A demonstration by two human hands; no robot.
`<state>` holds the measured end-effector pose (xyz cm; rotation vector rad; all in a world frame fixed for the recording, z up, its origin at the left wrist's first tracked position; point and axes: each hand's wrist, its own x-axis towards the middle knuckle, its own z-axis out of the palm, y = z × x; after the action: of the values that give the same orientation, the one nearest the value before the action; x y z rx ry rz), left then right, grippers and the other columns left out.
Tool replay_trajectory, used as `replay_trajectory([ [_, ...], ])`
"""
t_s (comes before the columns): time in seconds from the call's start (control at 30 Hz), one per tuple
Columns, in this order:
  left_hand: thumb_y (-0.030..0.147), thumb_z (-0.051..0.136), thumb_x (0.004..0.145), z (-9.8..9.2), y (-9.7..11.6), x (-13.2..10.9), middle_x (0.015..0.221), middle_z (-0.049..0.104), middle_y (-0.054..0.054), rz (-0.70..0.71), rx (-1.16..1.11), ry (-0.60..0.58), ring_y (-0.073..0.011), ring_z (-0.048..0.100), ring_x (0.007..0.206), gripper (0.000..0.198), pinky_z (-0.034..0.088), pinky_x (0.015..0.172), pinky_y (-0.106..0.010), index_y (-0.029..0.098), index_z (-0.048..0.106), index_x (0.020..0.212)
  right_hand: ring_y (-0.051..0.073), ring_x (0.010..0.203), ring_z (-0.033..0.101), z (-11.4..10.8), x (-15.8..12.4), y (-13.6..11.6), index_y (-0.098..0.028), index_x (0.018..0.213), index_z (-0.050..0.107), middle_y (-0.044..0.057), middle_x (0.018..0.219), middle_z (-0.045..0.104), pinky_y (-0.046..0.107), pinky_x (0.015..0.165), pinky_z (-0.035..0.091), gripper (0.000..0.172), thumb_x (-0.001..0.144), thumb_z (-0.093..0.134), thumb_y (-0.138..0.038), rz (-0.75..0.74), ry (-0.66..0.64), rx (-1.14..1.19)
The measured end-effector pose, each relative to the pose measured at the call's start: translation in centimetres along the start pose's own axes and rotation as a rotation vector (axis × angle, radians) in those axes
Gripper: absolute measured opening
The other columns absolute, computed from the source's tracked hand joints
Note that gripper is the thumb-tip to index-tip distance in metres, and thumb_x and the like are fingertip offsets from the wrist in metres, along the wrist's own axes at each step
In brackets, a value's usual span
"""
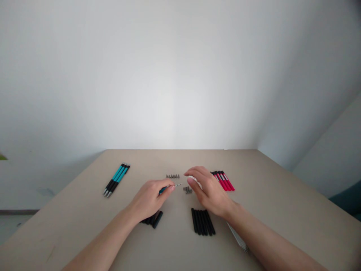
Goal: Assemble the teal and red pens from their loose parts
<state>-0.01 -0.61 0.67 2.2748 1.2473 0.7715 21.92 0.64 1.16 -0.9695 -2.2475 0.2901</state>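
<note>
My left hand is closed on a teal pen barrel. A thin, light tip pokes out of the barrel's right end, pointing toward my right hand. My right hand is curled a little to the right, thumb and fingers bent toward each other. Something small and white shows between them, too indistinct to name. Between the hands on the table lie small metal springs or coils. Behind them stands a row of small metal cone tips.
Assembled teal-and-black pens lie at the left. Red barrels with black ends are behind my right hand. Black grips lie in front, more black pieces under my left wrist. Thin white rods sit beneath my right forearm. A wall backs the table.
</note>
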Motion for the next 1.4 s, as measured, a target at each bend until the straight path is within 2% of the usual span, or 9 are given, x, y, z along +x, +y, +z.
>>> replay_trajectory([
  [0.17, 0.037, 0.041, 0.093, -0.4, -0.5, -0.2, 0.070, 0.063, 0.001, -0.085, 0.034, 0.080, -0.0150, 0.054, 0.063, 0.028, 0.036, 0.061, -0.022, 0.022, 0.063, 0.085, 0.029, 0.130, 0.036, 0.5, 0.1, 0.4, -0.022, 0.126, 0.055, 0.011, 0.139, 0.046, 0.051, 0.104, 0.031, 0.038, 0.099, 0.032, -0.035, 0.029, -0.227, -0.154],
  [0.3, 0.037, 0.043, 0.092, -0.4, -0.7, -0.2, 0.069, 0.063, 0.001, -0.110, 0.032, 0.127, -0.0150, 0.054, 0.061, 0.026, 0.035, 0.059, -0.022, 0.023, 0.064, 0.086, 0.034, 0.139, 0.019, 1.2, 0.4, 0.3, -0.028, 0.135, 0.046, 0.008, 0.149, 0.035, 0.062, 0.107, 0.017, 0.045, 0.099, 0.025, -0.045, 0.078, -0.384, -0.179],
  [0.4, 0.037, 0.042, 0.093, -0.4, -0.7, -0.2, 0.072, 0.065, 0.001, -0.116, 0.033, 0.129, -0.0153, 0.056, 0.063, 0.026, 0.035, 0.060, -0.022, 0.023, 0.063, 0.086, 0.036, 0.141, 0.014, 1.3, 0.5, 0.2, -0.027, 0.138, 0.043, 0.008, 0.151, 0.032, 0.066, 0.106, 0.012, 0.051, 0.098, 0.023, -0.051, 0.101, -0.433, -0.163],
  [0.57, 0.037, 0.041, 0.093, -0.3, -0.6, -0.2, 0.070, 0.065, 0.001, -0.120, 0.048, 0.125, -0.0151, 0.056, 0.062, 0.027, 0.036, 0.060, -0.022, 0.023, 0.063, 0.086, 0.036, 0.141, 0.013, 1.1, 0.5, 0.2, -0.026, 0.143, 0.036, 0.007, 0.151, 0.031, 0.066, 0.107, 0.010, 0.054, 0.098, 0.022, -0.052, 0.131, -0.448, -0.141],
  [0.87, 0.038, 0.038, 0.095, -0.1, -0.5, 0.1, 0.080, 0.067, 0.001, -0.147, 0.083, 0.092, -0.0149, 0.060, 0.071, 0.029, 0.038, 0.066, -0.022, 0.023, 0.062, 0.090, 0.036, 0.141, 0.011, 0.9, 0.4, 0.3, -0.025, 0.144, 0.034, 0.007, 0.151, 0.031, 0.065, 0.109, 0.008, 0.058, 0.096, 0.023, -0.055, 0.148, -0.487, -0.112],
  [1.4, 0.038, 0.038, 0.095, -0.1, -0.9, 0.0, 0.078, 0.067, 0.002, -0.155, 0.101, 0.083, -0.0143, 0.059, 0.069, 0.028, 0.039, 0.065, -0.022, 0.023, 0.061, 0.091, 0.037, 0.138, 0.022, 0.0, 0.4, -0.7, -0.022, 0.137, 0.044, 0.011, 0.142, 0.044, 0.067, 0.107, 0.011, 0.054, 0.094, 0.034, -0.054, 0.060, -0.502, -0.092],
])
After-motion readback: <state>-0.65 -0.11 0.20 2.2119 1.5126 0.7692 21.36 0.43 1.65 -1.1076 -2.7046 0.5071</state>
